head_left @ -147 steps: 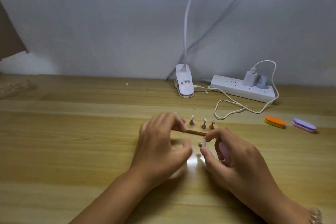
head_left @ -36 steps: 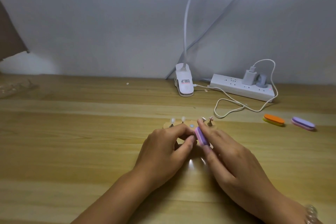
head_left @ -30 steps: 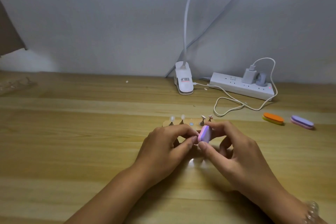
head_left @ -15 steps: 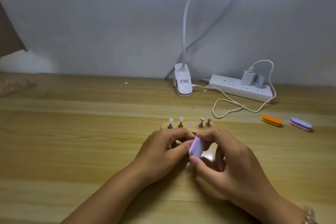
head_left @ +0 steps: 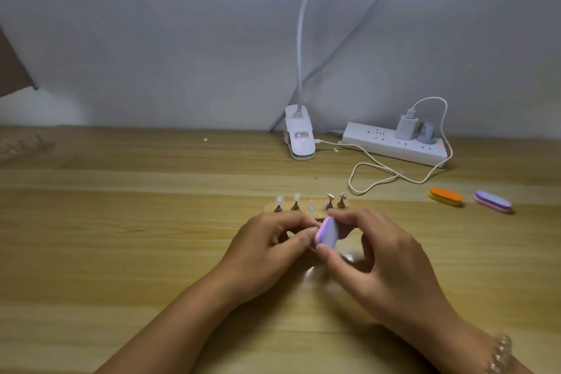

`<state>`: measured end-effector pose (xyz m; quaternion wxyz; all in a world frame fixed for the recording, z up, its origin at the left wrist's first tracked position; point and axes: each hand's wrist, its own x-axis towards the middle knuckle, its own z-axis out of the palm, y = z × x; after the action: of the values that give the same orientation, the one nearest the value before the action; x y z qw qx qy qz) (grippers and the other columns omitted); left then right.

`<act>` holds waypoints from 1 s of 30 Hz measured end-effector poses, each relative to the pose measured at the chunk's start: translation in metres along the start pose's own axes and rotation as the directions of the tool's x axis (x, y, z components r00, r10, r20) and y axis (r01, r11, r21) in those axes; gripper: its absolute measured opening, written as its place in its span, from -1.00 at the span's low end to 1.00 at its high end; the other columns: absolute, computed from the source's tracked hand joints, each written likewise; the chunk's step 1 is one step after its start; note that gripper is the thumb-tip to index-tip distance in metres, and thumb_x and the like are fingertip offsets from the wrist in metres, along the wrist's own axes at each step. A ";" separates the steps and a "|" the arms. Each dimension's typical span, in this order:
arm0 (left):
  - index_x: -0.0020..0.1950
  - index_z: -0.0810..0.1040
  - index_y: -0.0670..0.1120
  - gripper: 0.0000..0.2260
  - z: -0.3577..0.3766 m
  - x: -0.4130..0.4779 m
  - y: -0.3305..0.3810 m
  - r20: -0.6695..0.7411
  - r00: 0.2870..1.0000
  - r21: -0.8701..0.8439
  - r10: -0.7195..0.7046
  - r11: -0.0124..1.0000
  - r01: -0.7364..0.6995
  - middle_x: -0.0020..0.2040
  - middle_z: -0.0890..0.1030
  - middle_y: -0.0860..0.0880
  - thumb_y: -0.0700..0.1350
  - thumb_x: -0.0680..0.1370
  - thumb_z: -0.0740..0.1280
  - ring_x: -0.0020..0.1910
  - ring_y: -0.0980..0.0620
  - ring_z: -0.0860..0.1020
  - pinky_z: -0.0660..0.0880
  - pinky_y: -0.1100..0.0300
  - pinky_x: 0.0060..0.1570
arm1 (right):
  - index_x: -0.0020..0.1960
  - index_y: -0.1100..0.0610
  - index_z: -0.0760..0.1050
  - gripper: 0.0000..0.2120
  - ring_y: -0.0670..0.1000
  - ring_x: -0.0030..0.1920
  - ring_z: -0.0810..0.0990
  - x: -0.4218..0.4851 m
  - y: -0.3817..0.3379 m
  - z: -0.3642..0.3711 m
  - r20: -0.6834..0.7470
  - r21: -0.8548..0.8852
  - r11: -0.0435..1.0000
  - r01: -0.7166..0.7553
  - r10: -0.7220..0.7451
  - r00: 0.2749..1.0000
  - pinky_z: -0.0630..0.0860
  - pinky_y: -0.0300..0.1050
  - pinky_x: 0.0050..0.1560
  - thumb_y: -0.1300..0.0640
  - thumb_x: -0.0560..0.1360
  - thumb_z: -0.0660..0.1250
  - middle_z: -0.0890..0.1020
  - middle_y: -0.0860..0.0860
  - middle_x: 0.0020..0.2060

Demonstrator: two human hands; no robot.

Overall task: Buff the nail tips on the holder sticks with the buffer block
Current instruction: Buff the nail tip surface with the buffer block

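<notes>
A wooden holder base [head_left: 306,208] lies mid-table with several short sticks standing in it, each topped by a nail tip [head_left: 278,200]; its middle socket is bare. Just in front of it, my right hand [head_left: 382,255] pinches a purple and pink buffer block [head_left: 327,232] between thumb and fingers. My left hand [head_left: 267,247] is closed with its fingertips against the block's left face; it appears to hold one holder stick, which the fingers and the block hide.
An orange and yellow buffer [head_left: 445,196] and a second purple buffer [head_left: 492,201] lie at the right. Behind the base are a white clip lamp [head_left: 299,138], a white power strip [head_left: 393,144] and a looping white cable [head_left: 373,177].
The right hand brought the purple buffer against the left hand's fingertips and has been turning and sliding it there. Both hands drew slightly nearer to me, away from the base.
</notes>
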<state>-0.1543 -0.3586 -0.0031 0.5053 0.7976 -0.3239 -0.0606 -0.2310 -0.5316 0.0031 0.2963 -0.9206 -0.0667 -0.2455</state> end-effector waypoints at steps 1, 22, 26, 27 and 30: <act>0.02 0.69 -0.03 -0.78 0.000 0.000 0.000 -0.001 1.000 -0.008 -0.001 1.000 0.001 -0.11 0.70 0.04 -0.01 0.56 0.27 -0.09 -0.15 0.62 0.52 -0.16 -0.03 | 0.10 -0.08 0.54 -0.70 -0.32 -0.26 0.40 -0.001 -0.003 0.000 0.025 -0.008 0.999 0.036 -0.035 0.999 0.36 -0.26 -0.29 -0.15 0.41 0.40 0.54 -0.22 -0.13; -0.04 0.67 0.02 -0.81 0.001 0.002 -0.002 -0.025 0.999 -0.012 -0.024 1.000 0.024 -0.16 0.68 0.05 0.04 0.55 0.28 -0.16 -0.20 0.63 0.54 -0.18 -0.09 | 0.03 -0.07 0.55 -0.68 -0.11 -0.35 0.48 0.003 0.003 -0.002 -0.054 0.115 0.990 -0.083 0.090 0.995 0.43 -0.13 -0.29 -0.19 0.36 0.43 0.59 -0.20 -0.15; -0.01 0.67 0.01 -0.79 0.000 0.002 -0.003 -0.021 1.000 0.011 -0.003 1.000 0.003 -0.14 0.68 0.05 0.04 0.55 0.27 -0.14 -0.20 0.61 0.52 -0.18 -0.08 | 0.07 -0.10 0.55 -0.67 -0.07 -0.38 0.47 0.000 -0.003 -0.001 0.029 0.066 0.998 0.009 -0.011 1.000 0.47 -0.11 -0.32 -0.21 0.38 0.39 0.58 -0.20 -0.13; -0.01 0.67 0.01 -0.79 0.001 0.002 -0.003 -0.022 1.000 0.014 -0.004 1.000 0.004 -0.14 0.68 0.05 0.04 0.55 0.27 -0.14 -0.20 0.60 0.52 -0.18 -0.09 | 0.07 -0.11 0.55 -0.68 -0.05 -0.39 0.47 0.000 -0.004 -0.001 0.047 0.094 0.996 0.005 -0.009 0.999 0.47 -0.11 -0.33 -0.21 0.38 0.40 0.58 -0.19 -0.13; -0.04 0.67 0.05 -0.80 0.001 0.003 -0.002 -0.020 1.000 0.032 -0.009 0.999 0.010 -0.18 0.66 0.10 0.06 0.55 0.28 -0.15 -0.14 0.61 0.53 -0.15 -0.09 | 0.04 -0.09 0.57 -0.71 -0.06 -0.38 0.48 0.002 0.004 -0.002 -0.004 0.139 0.986 -0.092 0.093 0.996 0.36 -0.20 -0.32 -0.18 0.37 0.43 0.61 -0.20 -0.14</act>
<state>-0.1518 -0.3605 -0.0052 0.4955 0.8076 -0.3160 -0.0500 -0.2288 -0.5364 0.0037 0.3709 -0.8986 -0.0393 -0.2310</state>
